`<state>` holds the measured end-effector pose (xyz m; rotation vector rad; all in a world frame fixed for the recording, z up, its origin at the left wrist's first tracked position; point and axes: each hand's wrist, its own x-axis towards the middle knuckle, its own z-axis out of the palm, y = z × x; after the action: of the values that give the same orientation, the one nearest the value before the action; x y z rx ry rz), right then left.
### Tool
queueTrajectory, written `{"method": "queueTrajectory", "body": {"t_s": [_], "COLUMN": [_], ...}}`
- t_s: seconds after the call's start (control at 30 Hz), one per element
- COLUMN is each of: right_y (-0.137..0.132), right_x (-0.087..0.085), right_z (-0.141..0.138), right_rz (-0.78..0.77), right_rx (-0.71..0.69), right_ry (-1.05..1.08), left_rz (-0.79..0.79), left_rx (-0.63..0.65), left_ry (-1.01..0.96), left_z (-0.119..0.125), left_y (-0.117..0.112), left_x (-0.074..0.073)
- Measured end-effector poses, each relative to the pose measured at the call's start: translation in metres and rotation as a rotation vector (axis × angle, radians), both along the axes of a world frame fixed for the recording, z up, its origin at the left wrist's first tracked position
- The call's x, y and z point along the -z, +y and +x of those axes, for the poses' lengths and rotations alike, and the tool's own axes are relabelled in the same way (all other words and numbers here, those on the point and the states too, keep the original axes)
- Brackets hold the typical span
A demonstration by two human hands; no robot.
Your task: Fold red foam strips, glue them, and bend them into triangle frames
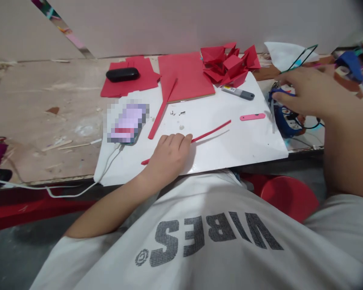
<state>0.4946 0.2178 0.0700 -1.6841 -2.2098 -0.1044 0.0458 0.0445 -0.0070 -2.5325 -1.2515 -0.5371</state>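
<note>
Red strip (213, 131): held near the white board's (218, 152) near edge.
Left hand (173, 151): curled around the strip, best pinched lightly so creasing is avoided.
Right hand (307, 89): at the blue tool (283, 125) beyond the right edge; whether gripped cannot be told.

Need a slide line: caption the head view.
Left hand closed over a red strip, right hand at a blue object.

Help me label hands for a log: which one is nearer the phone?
Left. The left hand holds a red strip right of the phone; the right hand is much farther right, past the pink tool.
</note>
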Motion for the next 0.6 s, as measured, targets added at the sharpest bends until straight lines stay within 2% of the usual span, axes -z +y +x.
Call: {"method": "queueTrajectory", "body": {"t_s": [0.07, 0.13, 0.23, 0.37, 0.6], "right_y": [-0.038, -0.075, -0.115, -0.137, -0.144], "right_x": [0.002, 0.01, 0.03, 0.05, 0.064], "right_z": [-0.035, -0.072, -0.112, -0.126, -0.113], "right_rz": [0.045, 0.048, 0.068, 0.084, 0.03], "right_rx": [-0.267, -0.503, -0.704, -0.76, -0.661], "right_ry": [-0.082, -0.059, -0.104, -0.148, 0.014], "left_rz": [-0.006, -0.01, 0.011, 0.029, -0.052], "left_rx": [0.034, 0.052, 0.08, 0.098, 0.083], "left_ry": [-0.043, -0.084, -0.111, -0.132, -0.181], "left_z": [-0.001, 0.0, 0.001, 0.002, 0.002], "left_y": [-0.01, -0.018, -0.024, -0.028, -0.03], "left_x": [0.003, 0.002, -0.001, -0.002, -0.002]}}
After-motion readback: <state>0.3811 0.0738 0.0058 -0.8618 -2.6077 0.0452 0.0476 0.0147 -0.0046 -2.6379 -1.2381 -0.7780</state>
